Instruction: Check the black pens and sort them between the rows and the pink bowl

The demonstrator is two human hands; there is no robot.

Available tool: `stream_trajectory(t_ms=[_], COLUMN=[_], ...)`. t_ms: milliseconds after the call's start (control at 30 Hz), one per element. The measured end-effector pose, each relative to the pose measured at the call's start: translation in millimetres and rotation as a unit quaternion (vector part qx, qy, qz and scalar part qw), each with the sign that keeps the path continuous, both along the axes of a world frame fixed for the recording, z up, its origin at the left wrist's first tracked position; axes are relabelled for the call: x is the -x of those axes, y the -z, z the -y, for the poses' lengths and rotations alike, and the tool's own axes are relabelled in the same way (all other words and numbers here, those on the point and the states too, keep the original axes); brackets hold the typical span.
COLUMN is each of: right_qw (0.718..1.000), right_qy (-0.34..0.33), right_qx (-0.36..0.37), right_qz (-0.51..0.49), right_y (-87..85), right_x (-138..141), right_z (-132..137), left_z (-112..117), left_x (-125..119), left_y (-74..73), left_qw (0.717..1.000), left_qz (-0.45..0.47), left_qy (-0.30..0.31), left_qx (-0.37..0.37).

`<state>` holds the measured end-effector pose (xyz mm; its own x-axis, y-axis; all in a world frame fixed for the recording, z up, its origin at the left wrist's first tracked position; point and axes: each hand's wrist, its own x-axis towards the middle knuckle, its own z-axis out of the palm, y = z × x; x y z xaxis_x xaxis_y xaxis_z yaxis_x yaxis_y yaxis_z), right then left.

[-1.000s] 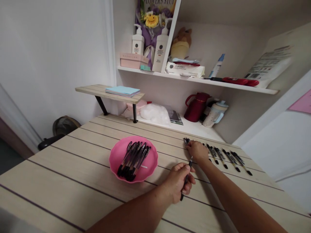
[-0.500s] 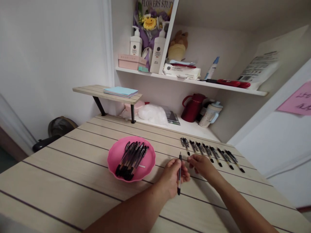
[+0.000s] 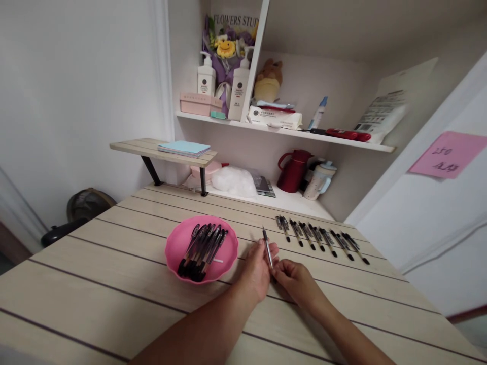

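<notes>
An uncapped black pen [image 3: 268, 246] points its tip up and away from me, over the tabletop. My left hand [image 3: 257, 271] is closed around it, the thumb along its side. At the pen's lower end, the fingers of my right hand [image 3: 299, 284] pinch the barrel; that end is mostly hidden behind them. Left of my hands stands a pink scalloped plate [image 3: 173, 248] with a bundle of black capped pens [image 3: 201, 253] and a small white stick in it. Right of my hands, several pens with separate caps [image 3: 317, 235] lie in a slanting row.
The slatted wooden table [image 3: 125, 274] carries a small raised shelf [image 3: 144, 147] with blue paper [image 3: 184, 148] at the back left. Behind it are a red jug [image 3: 294, 172], a cream cup [image 3: 317, 181] and a white plastic bag [image 3: 234, 181]. Bottles and boxes fill the shelf above.
My right hand has come down and left from near the pen's tip to its lower end and taken hold there. The pen now tilts to the left. The camera view has shifted slightly.
</notes>
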<state>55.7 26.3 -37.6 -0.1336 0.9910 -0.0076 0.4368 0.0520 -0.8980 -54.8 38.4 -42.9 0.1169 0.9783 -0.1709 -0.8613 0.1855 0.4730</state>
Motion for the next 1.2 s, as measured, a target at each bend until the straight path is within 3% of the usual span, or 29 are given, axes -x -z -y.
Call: stream_trajectory(t_ms=[100, 233, 300, 433, 700, 1200], right_qw=[0.988, 0.932, 0.91, 0.891, 0.874, 0.869], right_qy=[0.047, 0.083, 0.099, 0.127, 0.126, 0.125], right_qx=[-0.051, -0.042, -0.034, -0.022, -0.003, -0.001], right_qz=[0.139, 0.35, 0.4, 0.435, 0.469, 0.48], right_y=[-11.5, -22.8, -23.4, -19.1, -19.2, -24.4], right_x=[-7, -18, -20, -17, -12, -11], right_z=[-26, -67, -84, -104, -121, -120], left_z=[-2, -3, -2, -1, -1, 0], left_x=[-1, 0, 1, 1, -1, -1], left_y=[1.9, 3.0, 2.8, 1.5, 2.5, 1.3], left_qw=[1.0, 0.999, 0.999, 0.999, 0.999, 0.999], left_qz=[-0.011, -0.031, -0.037, -0.044, -0.038, -0.044], left_qy=[0.007, 0.026, 0.031, 0.031, 0.023, 0.025], left_qx=[0.022, 0.03, 0.023, 0.008, 0.007, 0.001])
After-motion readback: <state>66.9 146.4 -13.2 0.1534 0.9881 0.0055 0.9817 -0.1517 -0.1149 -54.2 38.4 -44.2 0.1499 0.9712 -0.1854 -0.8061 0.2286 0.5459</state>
